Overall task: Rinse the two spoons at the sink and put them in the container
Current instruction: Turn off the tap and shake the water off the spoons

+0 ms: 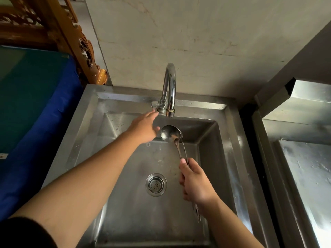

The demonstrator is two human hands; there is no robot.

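Two metal spoons (171, 134) are stacked together, their bowls just below the spout of the curved chrome faucet (170, 86). My right hand (194, 179) grips both handles over the steel sink (231, 158). My left hand (144, 128) reaches toward the small tap lever (155, 104) at the faucet's base, fingertips close to it, holding nothing. No water is visibly running. No container is in view.
A round strainer drain (155, 184) sits in the basin's middle. A second steel basin or counter (308, 167) stands to the right. A blue-covered surface (35, 113) and carved wooden furniture (84, 49) lie to the left. A tiled wall rises behind.
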